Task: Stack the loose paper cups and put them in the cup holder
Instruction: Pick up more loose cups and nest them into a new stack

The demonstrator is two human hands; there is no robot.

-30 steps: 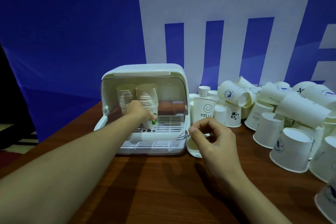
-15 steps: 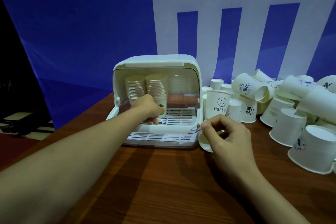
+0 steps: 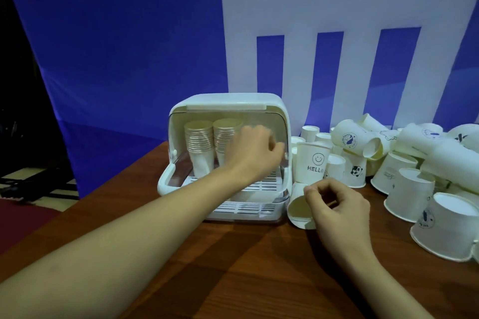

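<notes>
The white cup holder (image 3: 259,102) stands on the wooden table (image 3: 233,267) with its clear door swung down. Two upside-down cup stacks stand inside on the slotted tray: a left stack (image 3: 199,142) and a right stack (image 3: 223,134). My left hand (image 3: 255,155) is in the opening just right of the right stack, blurred, fingers loosely curled, holding nothing. My right hand (image 3: 337,207) hovers right of the holder, thumb and fingers curled together and empty, over a cup lying on its side (image 3: 298,208). A "HELLO" smiley cup (image 3: 312,163) stands behind it.
A large pile of loose white paper cups (image 3: 404,189) covers the right of the table, some upside down, some tipped over. A blue and white banner (image 3: 129,59) hangs close behind. The table's left edge runs diagonally beside the holder; floor lies beyond.
My left hand has let go of the right stack's base and risen to the right. The right hand keeps its pose. The camera has moved closer and turned left.
</notes>
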